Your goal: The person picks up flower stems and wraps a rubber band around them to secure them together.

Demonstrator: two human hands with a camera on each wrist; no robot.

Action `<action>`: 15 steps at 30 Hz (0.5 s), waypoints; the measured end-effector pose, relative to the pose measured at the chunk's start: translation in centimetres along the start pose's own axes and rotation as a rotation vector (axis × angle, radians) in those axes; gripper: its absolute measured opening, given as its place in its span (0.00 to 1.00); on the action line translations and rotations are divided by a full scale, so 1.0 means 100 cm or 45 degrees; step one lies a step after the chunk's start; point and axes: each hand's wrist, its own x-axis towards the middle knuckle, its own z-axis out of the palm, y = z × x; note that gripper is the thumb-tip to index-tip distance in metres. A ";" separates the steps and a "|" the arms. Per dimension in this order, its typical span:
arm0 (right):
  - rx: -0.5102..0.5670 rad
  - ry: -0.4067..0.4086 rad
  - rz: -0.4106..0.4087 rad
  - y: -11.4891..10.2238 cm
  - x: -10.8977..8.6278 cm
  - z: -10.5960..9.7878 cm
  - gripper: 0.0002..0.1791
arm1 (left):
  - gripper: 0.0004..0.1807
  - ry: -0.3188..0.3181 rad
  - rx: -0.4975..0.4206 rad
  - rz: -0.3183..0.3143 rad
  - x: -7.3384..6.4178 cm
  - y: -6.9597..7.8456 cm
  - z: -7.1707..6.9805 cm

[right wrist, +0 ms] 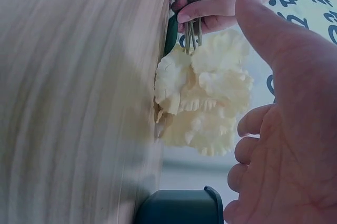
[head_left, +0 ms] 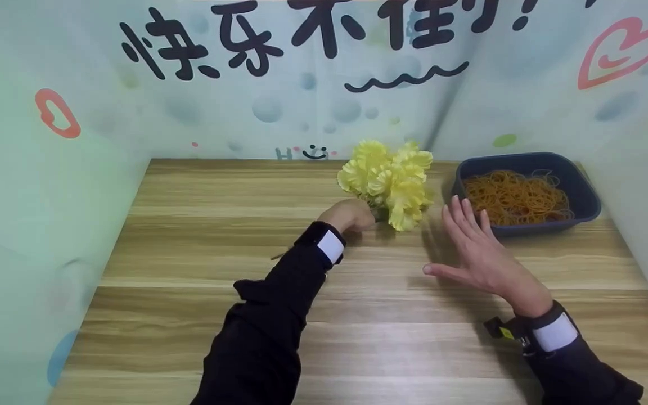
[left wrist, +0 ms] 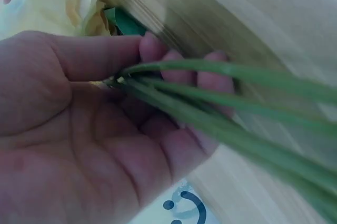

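A bunch of yellow artificial flowers [head_left: 388, 177] lies low over the table with its ruffled blooms toward the back. My left hand [head_left: 349, 216] grips the bunch by its green stems [left wrist: 221, 113]; in the left wrist view the stems gather between thumb and curled fingers, then fan out to the right. My right hand [head_left: 484, 261] is apart from the flowers, fingers straight and thumb spread, beside the near left corner of a dark blue bin [head_left: 532, 229]. Inside the bin lies a tangle of orange-brown rubber bands [head_left: 518, 197].
The wood-grain table [head_left: 189, 225] ends at a pale printed backdrop [head_left: 217, 112] behind and on both sides. A thin brown stem end [head_left: 280, 255] shows beside the left forearm. The bin stands at the back right, close to the backdrop.
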 end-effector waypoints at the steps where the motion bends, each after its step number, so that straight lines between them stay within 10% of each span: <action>1: -0.005 0.000 0.000 0.000 0.000 0.000 0.66 | 0.15 -0.006 -0.005 -0.020 -0.001 0.000 -0.001; 15: -0.004 -0.038 0.017 -0.002 0.001 0.001 0.66 | 0.17 -0.304 -0.178 -0.249 -0.002 0.000 -0.007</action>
